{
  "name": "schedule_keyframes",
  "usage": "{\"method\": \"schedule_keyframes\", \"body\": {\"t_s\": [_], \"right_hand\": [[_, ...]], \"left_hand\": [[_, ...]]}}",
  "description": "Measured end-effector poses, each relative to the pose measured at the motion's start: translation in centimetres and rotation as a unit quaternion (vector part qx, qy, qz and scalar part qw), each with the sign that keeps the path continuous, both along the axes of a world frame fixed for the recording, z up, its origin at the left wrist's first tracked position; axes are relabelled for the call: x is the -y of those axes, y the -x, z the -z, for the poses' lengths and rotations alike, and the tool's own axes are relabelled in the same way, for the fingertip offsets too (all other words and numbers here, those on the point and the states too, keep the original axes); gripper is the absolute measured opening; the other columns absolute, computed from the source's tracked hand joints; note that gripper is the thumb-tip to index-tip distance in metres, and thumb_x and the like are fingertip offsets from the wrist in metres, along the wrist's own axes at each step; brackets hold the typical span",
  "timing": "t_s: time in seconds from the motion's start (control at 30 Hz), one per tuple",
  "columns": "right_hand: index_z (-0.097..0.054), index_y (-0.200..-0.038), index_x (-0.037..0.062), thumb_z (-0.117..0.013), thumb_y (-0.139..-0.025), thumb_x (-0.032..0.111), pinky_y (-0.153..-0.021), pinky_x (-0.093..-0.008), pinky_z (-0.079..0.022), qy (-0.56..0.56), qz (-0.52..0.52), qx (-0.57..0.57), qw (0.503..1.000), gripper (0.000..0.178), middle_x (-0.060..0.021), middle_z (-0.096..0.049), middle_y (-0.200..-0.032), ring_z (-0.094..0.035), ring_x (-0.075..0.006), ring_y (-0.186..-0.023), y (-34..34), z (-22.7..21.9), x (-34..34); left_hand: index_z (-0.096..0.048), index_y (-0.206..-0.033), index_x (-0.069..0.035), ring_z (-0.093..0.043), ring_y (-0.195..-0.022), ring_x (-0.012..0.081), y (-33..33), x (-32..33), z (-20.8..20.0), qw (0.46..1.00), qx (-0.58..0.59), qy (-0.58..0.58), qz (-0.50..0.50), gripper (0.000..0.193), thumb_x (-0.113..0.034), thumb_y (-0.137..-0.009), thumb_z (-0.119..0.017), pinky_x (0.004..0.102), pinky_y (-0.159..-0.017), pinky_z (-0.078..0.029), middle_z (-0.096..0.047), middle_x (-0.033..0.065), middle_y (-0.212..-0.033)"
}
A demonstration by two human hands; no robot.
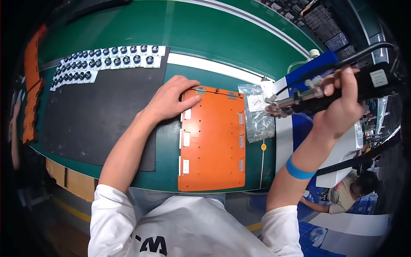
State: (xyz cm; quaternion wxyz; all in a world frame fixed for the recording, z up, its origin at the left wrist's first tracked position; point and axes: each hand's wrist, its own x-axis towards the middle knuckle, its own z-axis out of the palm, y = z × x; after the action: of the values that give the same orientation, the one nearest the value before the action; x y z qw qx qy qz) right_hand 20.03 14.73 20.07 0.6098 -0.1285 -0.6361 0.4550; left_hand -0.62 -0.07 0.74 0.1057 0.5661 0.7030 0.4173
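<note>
An orange hinged plate lies in front of me, with two metal hinges along its far edge and pale rectangular inserts down both sides. My left hand grips its far left corner, the thumb on top near a hinge and the fingers over the far edge. Off to the right, my right hand is raised and wrapped round a black electric screwdriver. The screwdriver's metal tip end points left, towards the plate but apart from it. A cable loops above the tool.
On a black mat at left stand rows of small boards with round black parts. A clear plastic bag and a yellow-headed stick lie right of the plate. Orange panels stand far left; a person sits at right.
</note>
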Motion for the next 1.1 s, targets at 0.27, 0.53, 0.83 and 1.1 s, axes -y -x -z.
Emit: {"method": "schedule_keyframes", "body": {"t_s": [0.27, 0.53, 0.83, 1.1], "right_hand": [[-0.058, -0.096, -0.0050, -0.065, -0.084, 0.005, -0.047, -0.0230, -0.039, 0.012, 0.034, 0.039, 0.999, 0.017, -0.0044, -0.054, -0.065, -0.049, -0.0101, -0.050, 1.2, 2.6, -1.5], [-0.057, -0.101, -0.0077, -0.064, -0.084, 0.006, -0.046, -0.0231, -0.038, -0.031, 0.047, 0.022, 0.998, 0.023, -0.0039, -0.049, -0.064, -0.047, -0.0108, -0.049, 0.8, 0.6, -0.1], [-0.054, -0.105, -0.0100, -0.062, -0.084, 0.006, -0.041, -0.0248, -0.038, 0.034, 0.015, 0.004, 0.999, 0.027, -0.0044, -0.047, -0.062, -0.046, -0.0107, -0.047, 1.9, 3.8, 1.0], [-0.051, -0.112, -0.0068, -0.056, -0.090, 0.007, -0.046, -0.0240, -0.038, 0.051, -0.012, 0.037, 0.998, 0.027, -0.0017, -0.047, -0.065, -0.045, -0.0079, -0.051, 1.9, 5.0, 0.7]], "left_hand": [[-0.060, -0.112, -0.002, -0.055, -0.104, 0.0270, 0.1, -0.2, 0.1, 1.000, -0.013, -0.007, 0.003, 0.038, -0.026, -0.083, -0.064, 0.0354, -0.088, -0.045, -0.061, 0.0124, -0.104], [-0.060, -0.112, -0.003, -0.055, -0.104, 0.0272, 0.3, -0.4, 0.1, 1.000, -0.013, 0.000, 0.005, 0.038, -0.026, -0.082, -0.064, 0.0357, -0.088, -0.045, -0.061, 0.0125, -0.104], [-0.060, -0.112, -0.003, -0.055, -0.104, 0.0275, 0.3, -0.3, 0.2, 1.000, -0.024, -0.001, 0.003, 0.038, -0.026, -0.082, -0.064, 0.0356, -0.088, -0.046, -0.061, 0.0128, -0.104], [-0.060, -0.111, -0.002, -0.055, -0.103, 0.0279, 0.3, -0.3, 0.2, 1.000, -0.019, 0.000, 0.007, 0.037, -0.025, -0.082, -0.064, 0.0364, -0.088, -0.045, -0.061, 0.0130, -0.103]]}}
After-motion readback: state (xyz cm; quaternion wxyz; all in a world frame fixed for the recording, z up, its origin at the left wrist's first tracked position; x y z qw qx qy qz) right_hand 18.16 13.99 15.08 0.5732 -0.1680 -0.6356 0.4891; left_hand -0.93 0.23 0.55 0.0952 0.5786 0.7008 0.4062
